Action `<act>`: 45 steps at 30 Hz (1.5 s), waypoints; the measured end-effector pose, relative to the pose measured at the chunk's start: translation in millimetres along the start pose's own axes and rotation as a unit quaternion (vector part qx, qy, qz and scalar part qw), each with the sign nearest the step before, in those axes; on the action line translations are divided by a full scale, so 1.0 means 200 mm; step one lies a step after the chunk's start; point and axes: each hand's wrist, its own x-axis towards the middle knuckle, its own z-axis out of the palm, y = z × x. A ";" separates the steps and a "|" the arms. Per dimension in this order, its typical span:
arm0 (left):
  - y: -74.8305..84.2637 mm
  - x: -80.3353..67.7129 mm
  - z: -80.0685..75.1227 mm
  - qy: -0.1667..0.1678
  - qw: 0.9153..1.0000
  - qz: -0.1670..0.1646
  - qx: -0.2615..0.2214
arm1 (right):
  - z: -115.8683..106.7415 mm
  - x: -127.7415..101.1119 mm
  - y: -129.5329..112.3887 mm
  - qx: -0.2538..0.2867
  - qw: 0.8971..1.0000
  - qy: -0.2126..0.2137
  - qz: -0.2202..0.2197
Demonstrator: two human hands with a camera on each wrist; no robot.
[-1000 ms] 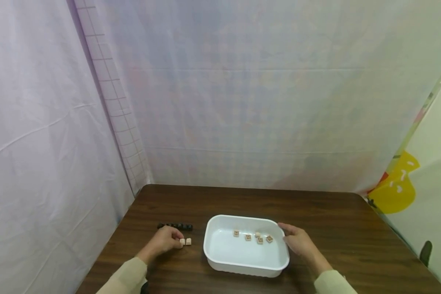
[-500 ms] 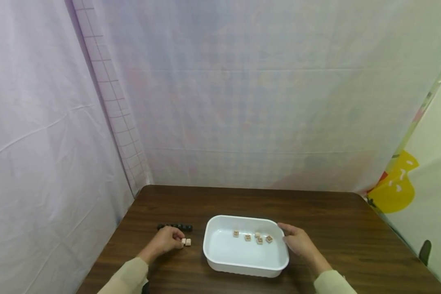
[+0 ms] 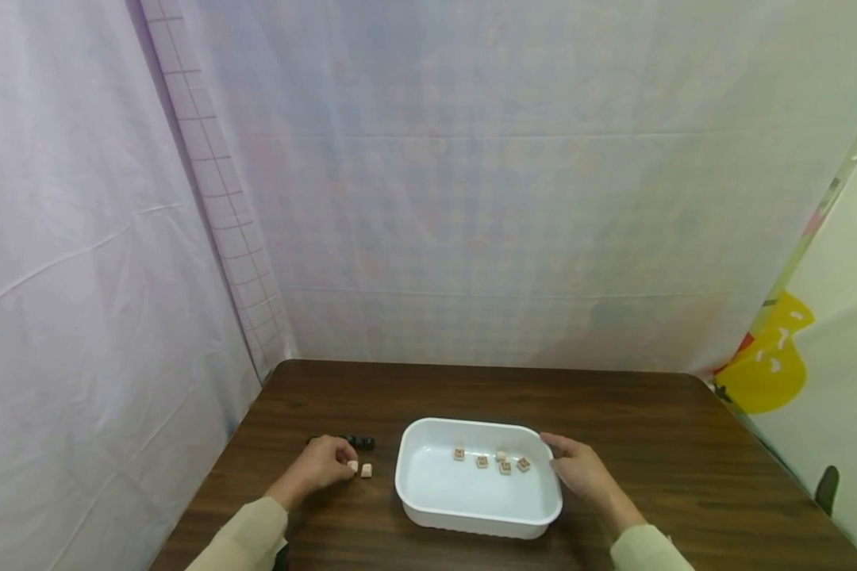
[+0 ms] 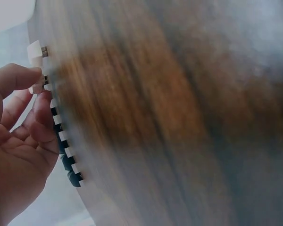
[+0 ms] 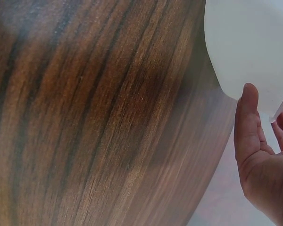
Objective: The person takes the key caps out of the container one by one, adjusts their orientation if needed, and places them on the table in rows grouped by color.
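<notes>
Left hand (image 3: 320,466) pinched small beige cube (image 3: 353,466) at lower left of frame, second cube (image 3: 367,471) beside it. Right hand (image 3: 578,469), fingers relaxed, thumb touching rim of white tray (image 3: 407,484) at lower centre.

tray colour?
Plain white; the tray shows best in the head view, holding small tan tiles.

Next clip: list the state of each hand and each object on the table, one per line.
left hand: pinching one pale cube
pale cube: held between fingertips
second pale cube: loose on the table
dark cube row: lying beyond the left hand
right hand: steadying the tub's right rim
white tub: upright, five tan tiles inside
</notes>
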 end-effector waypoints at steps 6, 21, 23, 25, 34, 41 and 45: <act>0.00 0.00 0.01 -0.015 1.000 0.013 0.024 | 0.00 0.00 0.00 -0.004 1.000 0.002 0.003; -0.01 0.00 0.01 -0.028 0.999 0.033 -0.013 | 0.00 -0.01 0.00 0.001 1.000 0.009 -0.008; -0.01 0.00 0.01 -0.029 0.999 0.030 -0.018 | 0.00 -0.01 0.00 0.003 1.000 0.011 -0.012; -0.01 0.00 0.01 -0.030 0.999 0.024 -0.019 | 0.00 -0.01 0.00 0.007 1.000 0.012 -0.011; 0.05 0.03 -0.01 0.004 1.000 0.016 -0.004 | 0.00 -0.01 0.00 0.005 1.000 0.005 -0.008; 0.18 0.10 -0.01 0.025 0.999 0.020 -0.018 | 0.00 -0.01 0.00 0.014 1.000 0.001 -0.007; 0.29 0.15 0.02 0.026 0.999 0.030 -0.037 | 0.00 -0.01 0.00 0.011 1.000 0.002 -0.014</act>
